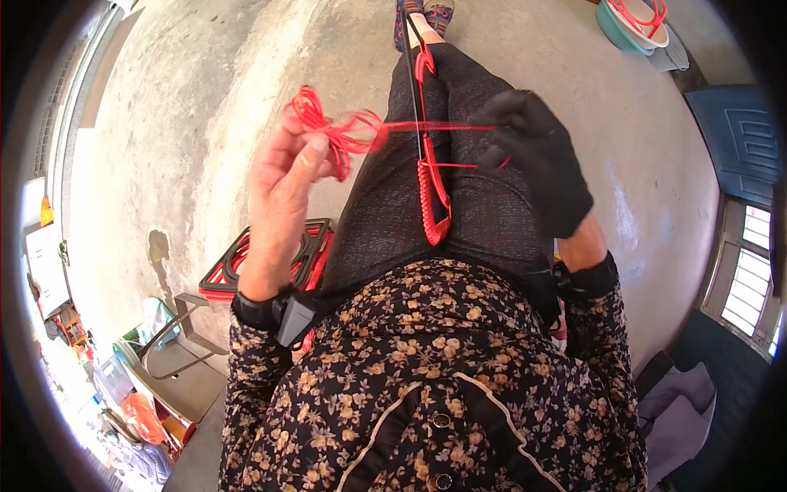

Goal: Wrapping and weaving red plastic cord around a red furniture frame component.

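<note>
A looped bundle of thin red cord (pixel 348 135) is pinched between the thumb and fingers of my bare left hand (pixel 283 172), left of my lap. From it a strand stretches across to my right hand (pixel 541 156), which wears a black glove. Its fingers are closed on the cord and a little blurred; a second red strand runs from them down to the frame. Between my legs a narrow black frame (pixel 416 90) stands lengthwise. Red cord wrapping (pixel 426 205) winds in tight coils around its near end, and more red cord (pixel 423 64) is tied farther along.
Black frames with red cord (pixel 266 258) lie stacked by my left forearm, near a bent metal bracket (pixel 197 332). A pale green basin (pixel 620 33) with red pieces stands at the far right. Grey cloth (pixel 680 410) lies near right; a blue panel (pixel 738 139) stands beyond.
</note>
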`<action>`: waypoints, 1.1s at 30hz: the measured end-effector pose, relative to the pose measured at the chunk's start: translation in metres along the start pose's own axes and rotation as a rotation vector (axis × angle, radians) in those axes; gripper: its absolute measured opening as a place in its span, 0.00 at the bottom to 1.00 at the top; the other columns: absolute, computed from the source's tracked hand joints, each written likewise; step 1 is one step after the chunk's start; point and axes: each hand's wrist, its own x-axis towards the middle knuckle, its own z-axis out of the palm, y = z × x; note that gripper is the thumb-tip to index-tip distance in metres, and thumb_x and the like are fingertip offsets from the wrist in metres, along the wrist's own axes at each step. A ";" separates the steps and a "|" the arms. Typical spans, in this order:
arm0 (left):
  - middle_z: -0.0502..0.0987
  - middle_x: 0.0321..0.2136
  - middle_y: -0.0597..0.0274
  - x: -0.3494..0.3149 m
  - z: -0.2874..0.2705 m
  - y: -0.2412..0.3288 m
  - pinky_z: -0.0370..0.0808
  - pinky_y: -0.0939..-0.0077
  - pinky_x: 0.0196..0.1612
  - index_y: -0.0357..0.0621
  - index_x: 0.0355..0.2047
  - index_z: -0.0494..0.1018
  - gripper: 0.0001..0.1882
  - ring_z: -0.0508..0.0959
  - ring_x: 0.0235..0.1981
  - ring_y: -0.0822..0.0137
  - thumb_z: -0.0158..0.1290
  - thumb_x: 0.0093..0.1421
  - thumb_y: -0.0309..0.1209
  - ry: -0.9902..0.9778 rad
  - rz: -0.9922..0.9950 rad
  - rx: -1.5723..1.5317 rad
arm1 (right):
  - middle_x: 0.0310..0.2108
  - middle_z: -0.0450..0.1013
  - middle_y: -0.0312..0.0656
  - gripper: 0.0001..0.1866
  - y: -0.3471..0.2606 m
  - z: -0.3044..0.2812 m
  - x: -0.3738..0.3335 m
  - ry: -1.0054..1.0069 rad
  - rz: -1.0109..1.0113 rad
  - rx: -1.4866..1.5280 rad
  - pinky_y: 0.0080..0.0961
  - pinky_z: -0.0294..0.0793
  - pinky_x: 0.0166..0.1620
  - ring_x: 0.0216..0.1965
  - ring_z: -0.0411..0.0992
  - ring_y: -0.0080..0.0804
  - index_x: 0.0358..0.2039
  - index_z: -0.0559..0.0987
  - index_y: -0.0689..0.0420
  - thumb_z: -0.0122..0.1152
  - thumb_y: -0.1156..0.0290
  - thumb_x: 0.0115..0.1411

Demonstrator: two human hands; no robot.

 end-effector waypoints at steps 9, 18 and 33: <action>0.76 0.28 0.55 0.007 0.023 -0.038 0.73 0.68 0.35 0.42 0.32 0.75 0.13 0.75 0.32 0.54 0.57 0.44 0.18 -0.387 0.631 1.169 | 0.35 0.75 0.43 0.08 0.044 0.026 0.000 -0.219 -0.373 -1.046 0.24 0.71 0.38 0.32 0.73 0.29 0.35 0.77 0.57 0.55 0.77 0.53; 0.77 0.35 0.56 0.006 0.016 -0.013 0.75 0.79 0.32 0.39 0.40 0.73 0.10 0.78 0.30 0.67 0.54 0.58 0.27 -0.262 -0.061 0.186 | 0.35 0.74 0.42 0.08 0.008 -0.005 -0.013 -0.002 -0.313 -0.170 0.24 0.73 0.37 0.33 0.73 0.31 0.35 0.76 0.59 0.57 0.76 0.53; 0.72 0.28 0.61 -0.017 -0.003 -0.027 0.71 0.78 0.30 0.34 0.47 0.69 0.22 0.71 0.30 0.66 0.46 0.64 0.42 -0.162 -0.627 -0.939 | 0.35 0.73 0.38 0.12 0.070 -0.007 -0.013 -0.123 -0.284 -0.575 0.17 0.71 0.40 0.36 0.71 0.22 0.44 0.74 0.63 0.52 0.74 0.61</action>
